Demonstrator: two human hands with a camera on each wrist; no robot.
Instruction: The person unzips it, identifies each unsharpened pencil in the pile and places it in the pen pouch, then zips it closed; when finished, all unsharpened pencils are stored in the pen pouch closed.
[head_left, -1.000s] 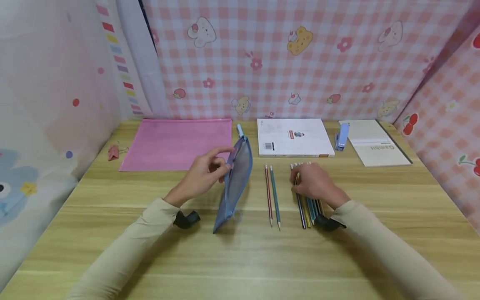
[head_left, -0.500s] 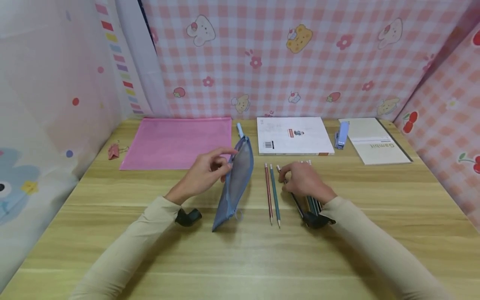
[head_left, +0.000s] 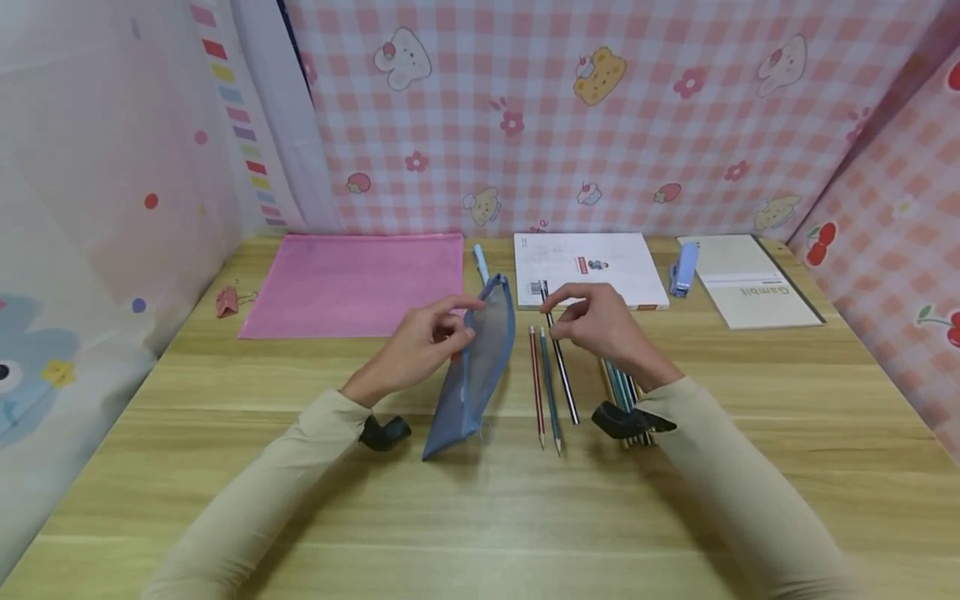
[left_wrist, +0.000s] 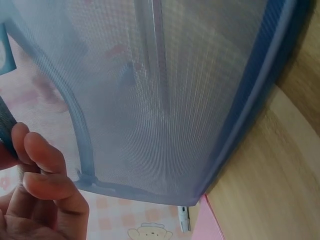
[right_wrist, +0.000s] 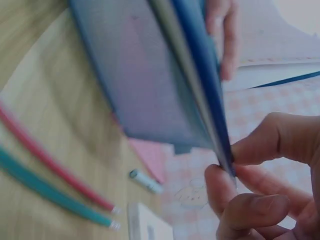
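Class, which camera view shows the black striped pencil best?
The head view: the striped pencil shows whole, pinched in the right hand. The right wrist view shows only its blurred end at the fingertips; the left wrist view shows none of it.

Both arms wear long, plain beige sleeves of soft fabric, reaching right down to the wrists. A small black wrist-mounted camera unit [head_left: 384,432] sits under the left cuff, and a matching black unit [head_left: 626,421] under the right. The left hand [head_left: 420,346] and right hand [head_left: 600,321] are bare.

Colours and patterns
Blue mesh pouch [head_left: 474,367]; black-and-white striped pencil [head_left: 560,358]; red pencil [head_left: 537,387]; teal pencil [head_left: 551,392]; pink folder [head_left: 352,283]; pale wood-grain counter [head_left: 480,508].
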